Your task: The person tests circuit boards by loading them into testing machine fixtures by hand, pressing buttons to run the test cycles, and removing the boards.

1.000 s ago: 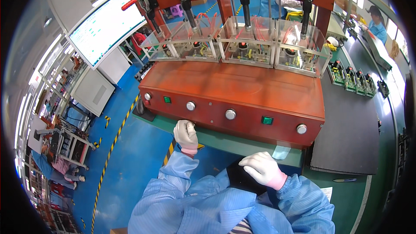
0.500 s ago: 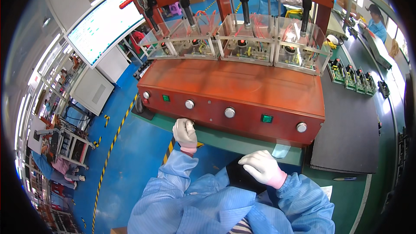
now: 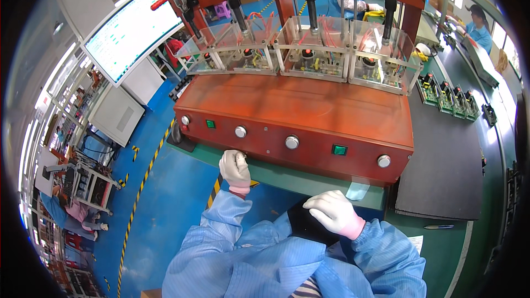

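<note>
My left hand (image 3: 235, 171), in a white glove, is at the front edge of the green bench, just below the red test fixture (image 3: 298, 107). Its fingers are curled in, and whatever they may hold is hidden. Over my lap hovers or rests my right hand (image 3: 334, 213), also gloved, with its fingers loosely stretched out and nothing visible in them. Silver round buttons (image 3: 291, 142) and green switches (image 3: 339, 150) line the fixture's front. On top, clear plastic covers (image 3: 314, 55) enclose circuit boards beneath black toggle clamps (image 3: 311, 8).
To the right lies a black mat (image 3: 439, 171), with a pen (image 3: 439, 227) near its front edge. Several green circuit boards (image 3: 450, 101) stand in a row behind it. A lit monitor (image 3: 132, 30) is at far left. A co-worker (image 3: 478, 30) sits at far right.
Behind the fixture, another person's sleeve and gloved hand have come into view at the top. Both my hands stay practically where they were.
</note>
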A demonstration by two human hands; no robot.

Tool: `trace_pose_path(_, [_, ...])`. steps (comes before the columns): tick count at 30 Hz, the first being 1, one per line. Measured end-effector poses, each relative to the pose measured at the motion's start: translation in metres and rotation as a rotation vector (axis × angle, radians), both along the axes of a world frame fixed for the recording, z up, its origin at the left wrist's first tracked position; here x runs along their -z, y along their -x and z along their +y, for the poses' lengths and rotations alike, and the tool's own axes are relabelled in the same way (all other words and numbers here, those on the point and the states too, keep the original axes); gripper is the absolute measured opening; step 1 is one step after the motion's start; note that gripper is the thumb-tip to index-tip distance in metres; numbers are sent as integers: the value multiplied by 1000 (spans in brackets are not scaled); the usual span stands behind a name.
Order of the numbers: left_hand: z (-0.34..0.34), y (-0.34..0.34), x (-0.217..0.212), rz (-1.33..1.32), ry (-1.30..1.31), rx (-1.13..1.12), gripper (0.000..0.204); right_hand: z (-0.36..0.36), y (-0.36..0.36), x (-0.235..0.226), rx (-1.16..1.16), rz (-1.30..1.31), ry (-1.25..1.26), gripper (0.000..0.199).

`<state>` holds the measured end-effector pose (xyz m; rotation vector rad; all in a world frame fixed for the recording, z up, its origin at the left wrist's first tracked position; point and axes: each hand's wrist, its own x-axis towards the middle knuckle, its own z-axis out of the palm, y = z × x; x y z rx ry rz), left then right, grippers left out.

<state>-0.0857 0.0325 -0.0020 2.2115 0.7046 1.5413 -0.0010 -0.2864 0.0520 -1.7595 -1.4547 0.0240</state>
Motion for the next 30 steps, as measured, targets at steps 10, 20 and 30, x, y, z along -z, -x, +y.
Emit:
trace_pose_path(10, [2,0,0,3,-31,-20,10,1,0,1,-4,-2,3,18])
trace_pose_path(20, [8,6,6,12,-134,-52,12,4,3,-5,-26,58,33,15])
trace_pose_path(30, [-2,-3,-7,-42,-69,-22,8,4,3,-7,-27,115,53,20])
